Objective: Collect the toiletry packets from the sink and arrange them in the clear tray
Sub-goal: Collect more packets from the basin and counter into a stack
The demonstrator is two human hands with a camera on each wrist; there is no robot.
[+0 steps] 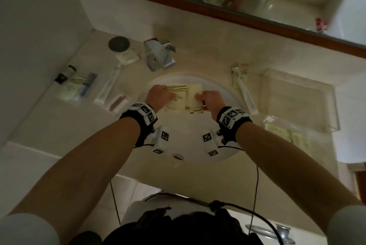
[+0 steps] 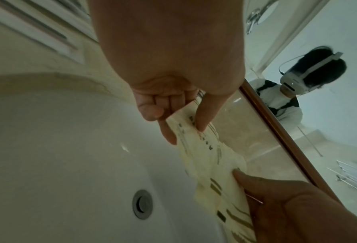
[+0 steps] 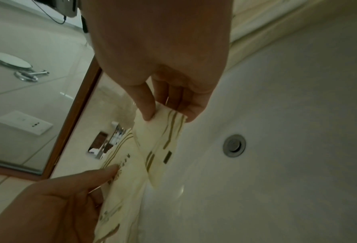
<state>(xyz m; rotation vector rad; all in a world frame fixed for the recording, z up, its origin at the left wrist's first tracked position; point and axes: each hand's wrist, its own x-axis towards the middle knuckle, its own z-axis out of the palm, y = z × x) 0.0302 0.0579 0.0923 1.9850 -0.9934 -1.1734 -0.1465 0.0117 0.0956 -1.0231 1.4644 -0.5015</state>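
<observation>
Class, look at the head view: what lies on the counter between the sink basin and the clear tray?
A wrapped toothbrush, lying along the counter beside the sink; the clear tray sits beyond it.

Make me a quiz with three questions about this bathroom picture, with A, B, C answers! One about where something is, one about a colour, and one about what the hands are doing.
1. Where is the clear tray?
A. On the counter to the right of the sink
B. Inside the sink
C. On the floor

2. What colour are the stripes on the packets?
A. Bright red
B. Olive-gold
C. Blue

3. What are the left hand and right hand doing?
A. Hanging open
B. Turning the tap
C. Pinching packets over the sink

Answers:
1 A, the tray sits on the counter right of the basin.
2 B, the wavy lines look olive-gold on cream.
3 C, each hand's thumb and fingers pinch a packet.
</observation>
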